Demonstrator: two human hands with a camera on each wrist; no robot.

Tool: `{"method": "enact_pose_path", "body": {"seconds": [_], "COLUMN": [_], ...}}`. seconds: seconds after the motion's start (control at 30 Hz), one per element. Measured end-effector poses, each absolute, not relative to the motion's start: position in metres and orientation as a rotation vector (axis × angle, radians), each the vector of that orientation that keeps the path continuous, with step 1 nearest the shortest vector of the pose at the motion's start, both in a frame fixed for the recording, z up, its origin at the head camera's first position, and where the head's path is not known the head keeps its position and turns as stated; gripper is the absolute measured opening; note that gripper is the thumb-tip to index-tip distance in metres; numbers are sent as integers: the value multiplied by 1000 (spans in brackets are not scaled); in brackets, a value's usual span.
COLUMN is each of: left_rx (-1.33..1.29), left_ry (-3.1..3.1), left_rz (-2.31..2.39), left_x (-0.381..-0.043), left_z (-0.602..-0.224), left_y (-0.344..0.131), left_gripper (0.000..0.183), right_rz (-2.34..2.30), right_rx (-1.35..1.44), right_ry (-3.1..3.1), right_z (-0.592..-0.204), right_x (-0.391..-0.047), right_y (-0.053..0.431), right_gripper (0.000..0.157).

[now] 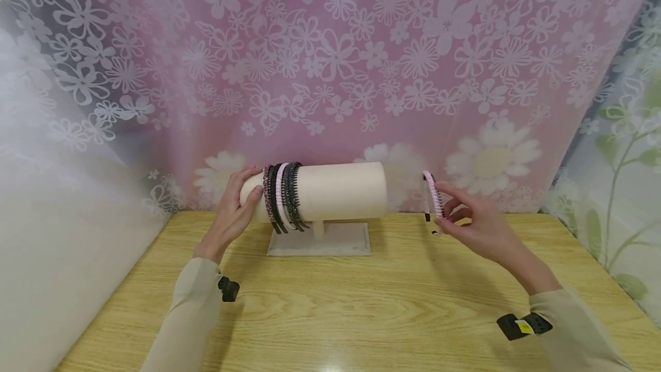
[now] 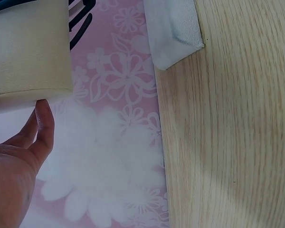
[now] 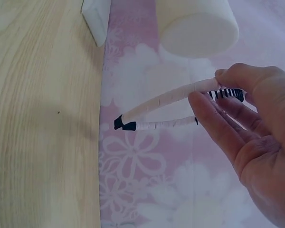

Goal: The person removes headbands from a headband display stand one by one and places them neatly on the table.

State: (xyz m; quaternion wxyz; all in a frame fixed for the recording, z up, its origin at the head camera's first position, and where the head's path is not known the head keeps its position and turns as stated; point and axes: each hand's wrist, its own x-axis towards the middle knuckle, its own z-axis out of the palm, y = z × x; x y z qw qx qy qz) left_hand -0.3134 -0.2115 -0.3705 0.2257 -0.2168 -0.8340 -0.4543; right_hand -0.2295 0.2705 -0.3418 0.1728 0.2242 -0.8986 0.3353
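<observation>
A cream cylindrical headband stand (image 1: 343, 191) stands on the table, with several headbands (image 1: 289, 197) round its left part: dark glittery ones and a pale pink one. My left hand (image 1: 229, 220) holds the roll's left end, thumb in front and fingers at the end and behind; in the left wrist view a fingertip meets its rim. Off the right end, my right hand (image 1: 477, 220) pinches a pink wrapped headband (image 3: 166, 99) between thumb and fingers. This one has black comb teeth inside and black tips, which point toward the table side in the right wrist view.
The stand's flat pale base (image 1: 343, 245) sits toward the back of the wood-grain table (image 1: 330, 309). A pink floral curtain (image 1: 330, 73) hangs right behind it, with white floral panels at both sides. Each wrist carries a black strapped camera (image 1: 524, 326).
</observation>
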Motion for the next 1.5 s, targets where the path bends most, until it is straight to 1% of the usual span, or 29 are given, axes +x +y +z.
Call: {"method": "enact_pose_path", "body": {"seconds": [0.6,1.17,1.5], "left_rx": [-603,-618,-599], "left_ry": [-2313,-2303,-2306], "left_rz": [-1219,-1196,-1210], "left_x": [-314,-316,-314], "left_z": [-371,-371,-371], "left_y": [-211,-212,-212], "left_gripper": [47,47,46], "right_rz": [684,575,544], "right_rx": [564,539,473], "right_ry": [-2588,-2593,-2636], "right_z": [-367,-383,-393], "right_x": [-219,-213,-208], "right_y": [312,336,355], "right_gripper": [68,61,56]}}
